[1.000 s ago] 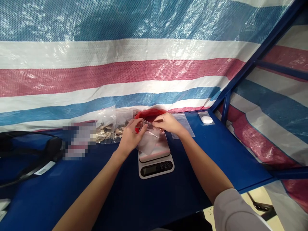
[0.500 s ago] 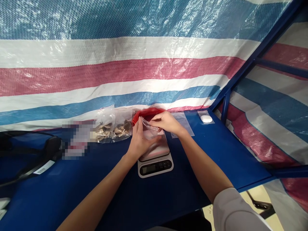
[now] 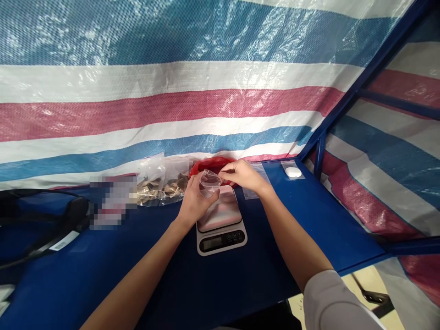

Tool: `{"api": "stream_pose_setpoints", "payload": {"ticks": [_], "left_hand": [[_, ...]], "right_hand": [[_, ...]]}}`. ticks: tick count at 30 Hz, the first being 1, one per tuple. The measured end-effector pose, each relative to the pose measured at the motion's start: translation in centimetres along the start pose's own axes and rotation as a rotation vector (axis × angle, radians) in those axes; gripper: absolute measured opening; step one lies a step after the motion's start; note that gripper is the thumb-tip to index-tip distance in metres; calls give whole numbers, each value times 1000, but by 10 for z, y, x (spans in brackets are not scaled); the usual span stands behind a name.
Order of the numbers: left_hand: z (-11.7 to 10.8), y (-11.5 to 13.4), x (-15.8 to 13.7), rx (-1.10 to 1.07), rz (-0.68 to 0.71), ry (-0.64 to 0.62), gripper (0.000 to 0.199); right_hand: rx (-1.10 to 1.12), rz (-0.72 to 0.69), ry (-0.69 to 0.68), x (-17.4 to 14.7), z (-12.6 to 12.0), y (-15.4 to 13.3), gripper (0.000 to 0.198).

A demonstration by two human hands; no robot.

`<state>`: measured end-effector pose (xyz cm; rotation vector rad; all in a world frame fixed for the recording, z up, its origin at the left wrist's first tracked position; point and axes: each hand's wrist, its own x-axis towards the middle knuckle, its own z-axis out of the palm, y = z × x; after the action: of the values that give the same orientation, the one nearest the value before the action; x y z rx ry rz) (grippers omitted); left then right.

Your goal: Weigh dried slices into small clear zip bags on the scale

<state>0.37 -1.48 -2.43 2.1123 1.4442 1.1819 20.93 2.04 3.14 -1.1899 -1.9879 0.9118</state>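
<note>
A small clear plastic bag (image 3: 210, 178) is held above the kitchen scale (image 3: 222, 215), its mouth spread into a rounded opening. My left hand (image 3: 196, 199) is closed on the bag's left side, thumb to the front. At its right edge, the fingers of my right hand (image 3: 239, 174) are pinched together on the rim. Just behind both hands lies a red bag (image 3: 215, 161), partly covered by them. The scale has a white body with a dark display and buttons at its front. Any contents of the small bag cannot be made out.
Clear bags of dried brown pieces (image 3: 160, 185) stand left of the scale on the blue table (image 3: 302, 238). A flat clear bag (image 3: 254, 190) lies to the right, and a white rounded object (image 3: 293, 172) sits farther right. Black headgear (image 3: 62, 220) lies at far left.
The small bag's mouth has gone from a narrow slit to a wide rounded opening. My left hand has shifted slightly left and down, uncovering more of the scale's plate.
</note>
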Motion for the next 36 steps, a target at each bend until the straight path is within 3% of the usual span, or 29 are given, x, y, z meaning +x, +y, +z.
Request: {"api": "stream_pose_setpoints", "payload": {"ticks": [5, 9, 13, 21, 26, 31, 36], "left_hand": [[-2, 1, 2, 73, 17, -36, 73], [-3, 4, 2, 89, 36, -64, 70], [-4, 2, 1, 86, 53, -74, 69], [-18, -10, -1, 72, 14, -246, 89], [-21, 5, 3, 75, 67, -165, 94], [-15, 12, 7, 68, 91, -57, 68], [-20, 4, 4, 42, 55, -24, 60]], "right_hand": [[-63, -128, 91, -9, -4, -21, 21], [-195, -192, -4, -11, 9, -37, 19], [-278, -185, -55, -5, 19, -32, 22], [293, -72, -138, 0, 15, -6, 22], [291, -78, -120, 2, 25, -9, 22], [222, -155, -66, 0, 29, -15, 19], [92, -92, 40, -3, 17, -18, 20]]}}
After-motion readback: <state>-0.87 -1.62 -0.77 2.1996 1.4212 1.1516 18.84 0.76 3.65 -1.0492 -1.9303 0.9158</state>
